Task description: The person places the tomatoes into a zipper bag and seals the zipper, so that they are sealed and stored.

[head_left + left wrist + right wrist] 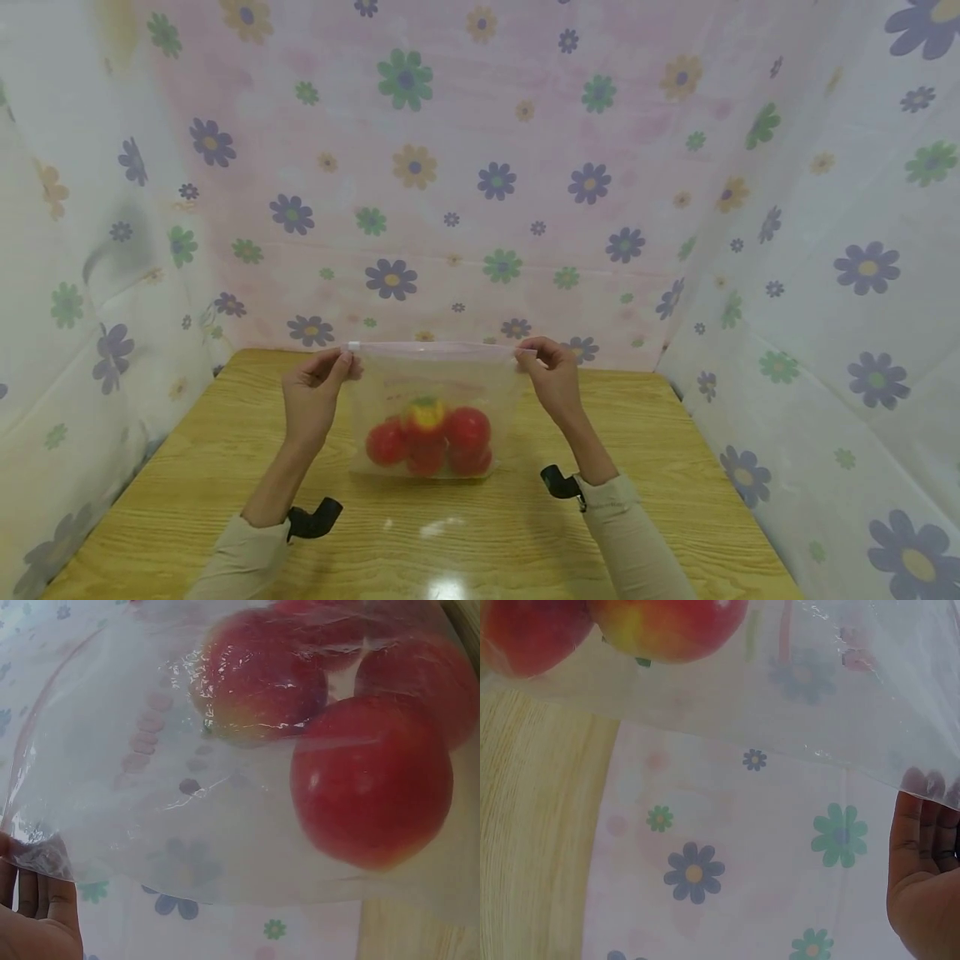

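A translucent zip bag (442, 367) with a pinkish top strip hangs upright between both hands over the table. Inside it lie several red apples (468, 429), one with a yellow patch. My left hand (311, 400) pinches the bag's top left corner, beside a small white slider (354, 346). At the opposite top corner, the right hand (558, 387) pinches the edge between thumb and fingers. Up close in the left wrist view, a glossy apple (375, 784) shows through the film. Whether the bag's bottom touches the wood cannot be told.
The wooden table (420, 533) spreads under both arms. Flower-printed cloth (450, 192) walls off the back and both sides. A black wrist mount (315, 518) sticks out from the left cuff, and another black mount (560, 482) from the right.
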A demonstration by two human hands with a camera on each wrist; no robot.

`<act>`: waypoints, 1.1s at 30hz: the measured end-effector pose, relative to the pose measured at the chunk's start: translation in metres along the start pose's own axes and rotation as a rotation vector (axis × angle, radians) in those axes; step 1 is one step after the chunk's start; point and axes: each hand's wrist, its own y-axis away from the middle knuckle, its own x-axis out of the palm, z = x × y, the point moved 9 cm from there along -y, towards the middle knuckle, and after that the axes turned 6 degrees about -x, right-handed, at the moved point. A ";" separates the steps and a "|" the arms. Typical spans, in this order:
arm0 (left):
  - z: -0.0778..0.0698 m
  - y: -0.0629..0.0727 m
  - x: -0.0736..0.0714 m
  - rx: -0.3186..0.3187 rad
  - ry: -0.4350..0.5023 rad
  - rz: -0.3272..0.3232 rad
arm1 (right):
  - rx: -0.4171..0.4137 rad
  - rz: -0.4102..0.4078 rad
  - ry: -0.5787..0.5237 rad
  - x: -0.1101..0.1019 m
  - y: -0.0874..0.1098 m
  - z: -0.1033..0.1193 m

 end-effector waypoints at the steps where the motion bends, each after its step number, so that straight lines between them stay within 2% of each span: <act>1: 0.000 0.000 0.000 -0.001 -0.002 -0.003 | -0.007 0.002 0.004 0.001 0.001 0.006; 9: -0.001 0.002 0.001 0.022 0.023 0.008 | -0.116 -0.007 0.116 0.005 0.005 0.047; 13: -0.001 0.001 0.003 0.031 0.056 0.019 | -0.221 -0.029 0.155 0.012 0.002 0.066; 17: -0.001 0.001 0.004 0.041 0.059 0.026 | -0.364 -0.026 0.185 0.027 -0.001 0.084; 21: -0.002 0.001 0.004 0.063 0.055 0.037 | -0.472 0.048 0.202 0.052 -0.006 0.089; 24: -0.003 0.001 0.005 0.082 0.059 0.046 | -0.506 0.142 0.190 0.073 -0.006 0.092; 29: -0.003 0.001 0.005 0.091 0.061 0.052 | -0.469 0.317 0.161 0.110 -0.003 0.098; 33: -0.001 0.001 0.005 0.077 0.045 0.043 | -0.463 0.397 0.229 0.135 0.001 0.097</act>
